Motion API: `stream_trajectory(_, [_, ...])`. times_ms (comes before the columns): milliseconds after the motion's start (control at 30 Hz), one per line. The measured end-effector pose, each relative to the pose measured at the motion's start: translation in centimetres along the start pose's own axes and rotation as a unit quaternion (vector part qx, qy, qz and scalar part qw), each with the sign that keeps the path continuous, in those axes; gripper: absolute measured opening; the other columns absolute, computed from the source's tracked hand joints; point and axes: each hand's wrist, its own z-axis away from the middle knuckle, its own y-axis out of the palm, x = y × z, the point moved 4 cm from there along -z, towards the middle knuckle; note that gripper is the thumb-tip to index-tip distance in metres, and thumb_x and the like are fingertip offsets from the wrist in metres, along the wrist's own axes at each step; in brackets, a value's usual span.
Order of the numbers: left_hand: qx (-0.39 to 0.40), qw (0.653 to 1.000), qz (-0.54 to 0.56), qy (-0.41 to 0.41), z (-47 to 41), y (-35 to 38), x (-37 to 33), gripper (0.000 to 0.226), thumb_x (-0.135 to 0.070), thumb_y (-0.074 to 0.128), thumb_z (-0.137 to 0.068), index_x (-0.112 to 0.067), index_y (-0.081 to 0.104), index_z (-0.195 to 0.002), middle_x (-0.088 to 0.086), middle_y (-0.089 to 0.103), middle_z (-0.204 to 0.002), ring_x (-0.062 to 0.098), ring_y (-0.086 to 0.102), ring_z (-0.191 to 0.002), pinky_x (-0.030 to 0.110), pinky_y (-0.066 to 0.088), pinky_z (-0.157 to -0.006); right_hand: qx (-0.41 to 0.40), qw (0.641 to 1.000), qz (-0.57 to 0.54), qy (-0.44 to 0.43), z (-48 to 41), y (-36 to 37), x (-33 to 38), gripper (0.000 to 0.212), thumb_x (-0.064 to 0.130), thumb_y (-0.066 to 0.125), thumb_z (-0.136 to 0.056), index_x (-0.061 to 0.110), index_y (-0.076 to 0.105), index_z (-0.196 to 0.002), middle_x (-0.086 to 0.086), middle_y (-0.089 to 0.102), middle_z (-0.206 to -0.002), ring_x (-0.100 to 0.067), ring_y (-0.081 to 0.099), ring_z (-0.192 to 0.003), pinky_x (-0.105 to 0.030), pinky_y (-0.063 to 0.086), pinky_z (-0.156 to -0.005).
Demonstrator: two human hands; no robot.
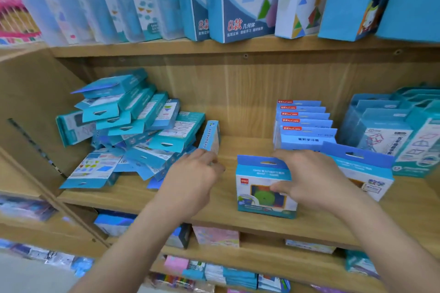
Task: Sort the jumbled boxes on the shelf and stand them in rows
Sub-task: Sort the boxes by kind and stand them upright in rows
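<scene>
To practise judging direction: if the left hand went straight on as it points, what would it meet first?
The slim upright box, whose base the left hand seems to grip; depth beyond is unclear.

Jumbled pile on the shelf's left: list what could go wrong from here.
The left hand holds the narrow box standing beside the jumbled pile; pulling it away might let the leaning boxes slide down.
The right hand grips the windowed box near the front edge of the shelf; a nudge could tip it off.
</scene>
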Motion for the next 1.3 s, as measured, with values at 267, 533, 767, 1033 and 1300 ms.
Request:
stream_trajectory(267, [0.233,0.924,-0.288,0.090,-6.5,4.2,3.2,0.038,-0.012,0.052,-0.092,-0.015,0.051,-0.130,0.012,0.046,-0.135,0.031,0.040,-0.125,0.048,0.036,-0.100,-0.053,0.986,-0.091,0.129,0.9,1.9,0.7,0.049,0.047,0.072,-0.075,0.035,0.054,-0.119,0.011,0.063,-0.115,-0.016,0.056,-0.108,-0.032,0.046,-0.079])
stream_trajectory(533, [0.044,0.994,0.005,0.101,-7.9,0.9,6.0,0.013,-0.026,0.046,-0.096,-0.020,0.058,-0.096,0.008,0.067,-0.093,0.033,0.062,-0.092,0.037,0.046,-0.068,-0.169,0.904,-0.321,0.224,3.7,4.3,-0.7,0.055,0.016,0.083,-0.069,0.034,0.050,-0.110,0.014,0.065,-0.099,0.002,0.061,-0.087,-0.022,0.050,-0.075])
stream_trajectory(767, [0.056,0.899,0.415,-0.126,-6.7,2.0,8.9,0.016,-0.016,0.052,-0.094,-0.016,0.057,-0.079,0.014,0.067,-0.074,0.033,0.064,-0.076,0.044,0.052,-0.074,-0.194,0.843,-0.446,0.230,4.2,5.7,-1.5,0.050,0.010,0.077,-0.076,0.030,0.053,-0.114,0.010,0.068,-0.104,-0.004,0.063,-0.098,-0.029,0.050,-0.088])
stream_trajectory(1033, [0.000,0.941,0.322,-0.108,-5.9,0.9,9.4,0.013,-0.018,0.059,-0.090,-0.026,0.063,-0.100,-0.011,0.062,-0.089,0.012,0.056,-0.085,0.025,0.038,-0.073,-0.197,0.868,-0.398,0.221,4.1,5.3,-0.9,0.054,0.015,0.074,-0.080,0.041,0.041,-0.114,0.022,0.055,-0.104,0.011,0.054,-0.093,-0.011,0.043,-0.076])
stream_trajectory(1300, [0.072,0.948,0.306,-0.049,-4.1,1.2,8.1,0.065,-0.034,0.084,-0.064,-0.036,0.052,-0.120,-0.012,0.065,-0.103,0.010,0.060,-0.096,0.026,0.047,-0.083,-0.172,0.928,-0.266,0.195,3.9,5.2,0.1,0.065,0.020,0.074,-0.080,0.037,0.038,-0.132,0.007,0.056,-0.115,-0.012,0.053,-0.098,-0.031,0.044,-0.079])
